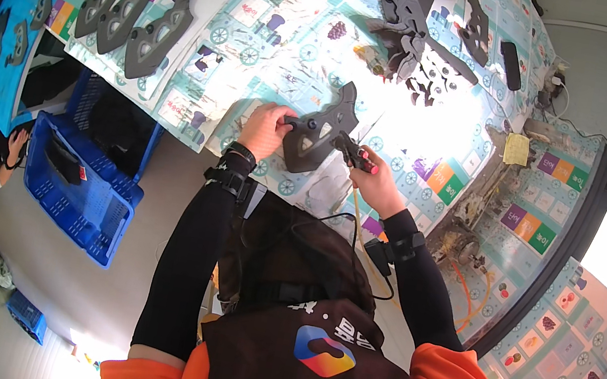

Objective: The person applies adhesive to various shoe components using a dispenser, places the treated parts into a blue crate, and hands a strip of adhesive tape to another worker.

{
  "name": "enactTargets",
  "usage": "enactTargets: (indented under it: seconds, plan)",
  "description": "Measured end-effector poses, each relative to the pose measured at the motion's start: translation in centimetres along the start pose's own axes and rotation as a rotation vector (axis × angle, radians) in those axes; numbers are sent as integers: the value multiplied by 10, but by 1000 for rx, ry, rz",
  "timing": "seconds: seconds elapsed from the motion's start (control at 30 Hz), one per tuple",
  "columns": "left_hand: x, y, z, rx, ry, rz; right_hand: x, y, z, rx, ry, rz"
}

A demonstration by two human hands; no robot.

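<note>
A dark grey moulded plastic part with cut-out openings lies on the patterned sheet in front of me. My left hand is closed on its left edge, thumb and fingers pinching near the corner. In my right hand is a small black-and-red hand tool, its dark head against the right side of the part. A yellow hose or cord trails down below that hand. Glare and my fingers hide the tool's tip.
Similar grey parts lie in a row at the left. A pile of dark pieces and small black bits sits at the back. Blue crates stand left below the table, near another person's hand. A yellow pad is at the right.
</note>
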State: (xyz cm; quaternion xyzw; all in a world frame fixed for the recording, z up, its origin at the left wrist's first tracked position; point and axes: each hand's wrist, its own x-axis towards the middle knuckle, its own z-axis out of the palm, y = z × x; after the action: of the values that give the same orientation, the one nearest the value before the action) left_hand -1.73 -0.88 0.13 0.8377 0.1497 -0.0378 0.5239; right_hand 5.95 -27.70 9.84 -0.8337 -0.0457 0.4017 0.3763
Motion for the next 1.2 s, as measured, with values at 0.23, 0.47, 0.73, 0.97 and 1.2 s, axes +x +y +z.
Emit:
enactTargets:
  seconds: [0.23, 0.47, 0.73, 0.97, 1.2]
  plan:
    - [1, 0, 0, 14, -11, 1, 7, 8, -5, 40, 38, -44]
    - [0, -3, 1, 38, -5, 26, 10, 6, -9, 92, 58, -9]
    - [0, 0, -1, 41, -19, 10, 12, -2, -13, 116, 100, -1]
    - [0, 3, -2, 22, -25, 0, 11, -11, -17, 129, 109, -42]
    - [0, 2, -2, 21, -27, -1, 15, -15, -15, 156, 127, -39]
